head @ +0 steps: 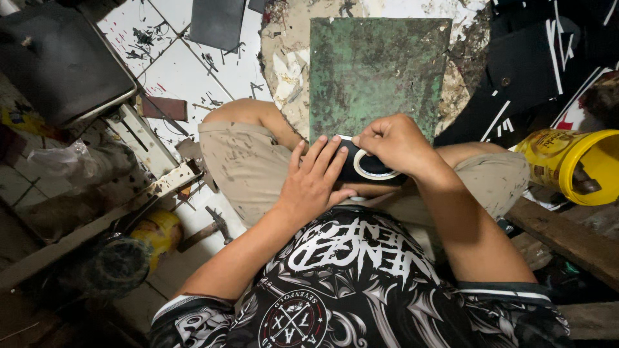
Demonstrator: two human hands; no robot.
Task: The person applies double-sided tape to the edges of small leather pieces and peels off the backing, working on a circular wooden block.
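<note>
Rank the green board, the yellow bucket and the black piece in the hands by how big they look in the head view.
1. green board
2. yellow bucket, partly cut off
3. black piece, partly covered

Black flat piece (364,166) with a white ring outline on its upper face. Lies roughly level over the lap, just off the near edge of the green cutting mat (374,71). Partly hidden; full shape unclear.
</note>
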